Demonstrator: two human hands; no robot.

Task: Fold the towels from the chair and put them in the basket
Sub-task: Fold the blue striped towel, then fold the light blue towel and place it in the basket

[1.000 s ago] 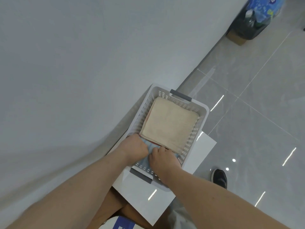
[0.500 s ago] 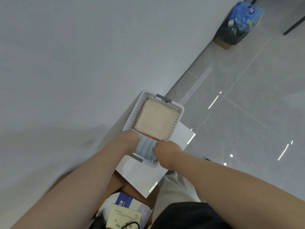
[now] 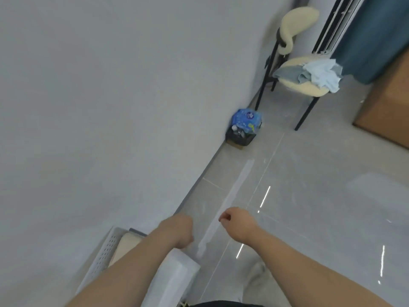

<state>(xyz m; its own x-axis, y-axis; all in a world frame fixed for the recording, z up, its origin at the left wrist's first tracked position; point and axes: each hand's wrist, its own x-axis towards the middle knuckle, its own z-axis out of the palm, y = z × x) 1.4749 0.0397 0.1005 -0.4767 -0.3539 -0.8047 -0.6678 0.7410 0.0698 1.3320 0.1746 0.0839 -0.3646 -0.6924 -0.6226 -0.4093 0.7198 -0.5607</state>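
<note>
Smooth pale wall (image 3: 110, 107) on the left, glossy grey tile floor (image 3: 321, 196) on the right. In the far corner stands the black-legged chair (image 3: 295, 85) with its cream cushion, crumpled light-blue towels (image 3: 323, 74) heaped on the seat. Lower left is the white perforated basket (image 3: 104, 255), a flat beige towel (image 3: 127, 242) inside, the forearm (image 3: 132, 269) crossing it. A black bin (image 3: 241, 136) sits by the wall. The left hand (image 3: 179, 230) and right hand (image 3: 235, 222) are loosely curled, empty.

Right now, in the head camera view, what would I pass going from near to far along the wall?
white basket → black bin topped with a blue pack → chair with loose towels on its seat → blue curtain
</note>
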